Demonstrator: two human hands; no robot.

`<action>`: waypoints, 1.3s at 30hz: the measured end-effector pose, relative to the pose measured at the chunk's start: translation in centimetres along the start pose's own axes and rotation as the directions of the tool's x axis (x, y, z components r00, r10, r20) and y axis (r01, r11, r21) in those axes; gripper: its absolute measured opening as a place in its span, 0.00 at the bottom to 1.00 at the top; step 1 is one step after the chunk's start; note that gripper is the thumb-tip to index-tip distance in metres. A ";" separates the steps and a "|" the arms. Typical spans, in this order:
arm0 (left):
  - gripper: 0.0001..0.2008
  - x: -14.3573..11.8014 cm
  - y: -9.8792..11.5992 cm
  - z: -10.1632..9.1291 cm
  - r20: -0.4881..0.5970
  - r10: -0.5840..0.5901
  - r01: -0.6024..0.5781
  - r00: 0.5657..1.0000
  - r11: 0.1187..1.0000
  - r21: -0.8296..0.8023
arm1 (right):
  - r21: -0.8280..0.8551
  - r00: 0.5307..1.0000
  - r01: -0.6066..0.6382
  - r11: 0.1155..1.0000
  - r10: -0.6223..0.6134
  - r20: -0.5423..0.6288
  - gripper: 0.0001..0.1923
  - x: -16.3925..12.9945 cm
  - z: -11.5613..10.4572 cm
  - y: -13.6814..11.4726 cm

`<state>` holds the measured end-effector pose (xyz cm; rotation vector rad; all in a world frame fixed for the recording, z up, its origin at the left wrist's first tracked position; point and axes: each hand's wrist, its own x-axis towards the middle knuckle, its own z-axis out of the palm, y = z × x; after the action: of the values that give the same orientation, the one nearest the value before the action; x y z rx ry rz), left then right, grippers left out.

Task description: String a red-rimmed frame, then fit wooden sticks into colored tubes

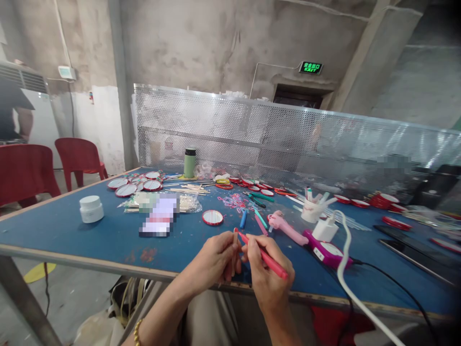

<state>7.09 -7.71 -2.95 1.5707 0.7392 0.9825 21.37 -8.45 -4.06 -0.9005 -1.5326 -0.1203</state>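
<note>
Red pen [266, 257] sits pinched in the right hand [268, 271], its tip meeting a small stick [235, 235] pinched by the left hand [216, 262], above the blue table's [90, 235] near edge.

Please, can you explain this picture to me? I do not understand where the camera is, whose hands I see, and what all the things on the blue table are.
There is one picture, taken by a camera worn on a person's head, looking forward and down, so the hands are that person's own. The left hand pinches a small stick-like piece; what it is I cannot tell. The right hand holds a red pen, its tip meeting that piece. They work over the near edge of a blue table. On the table lie round red-rimmed discs, a white jar, a green bottle, a cup of pens, a white charger with its cable, and a pink device. Behind stands a perforated metal screen.
</note>
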 end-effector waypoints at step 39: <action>0.23 0.0 -0.1 0.5 -0.056 -0.033 0.037 0.998 0.997 0.062 | 0.014 0.998 -0.044 0.999 0.044 -0.036 0.10 -0.3 -0.2 -0.7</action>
<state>7.55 -7.91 -3.08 1.5848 0.8408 0.9885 21.09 -9.18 -4.04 -0.9161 -1.4774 -0.0938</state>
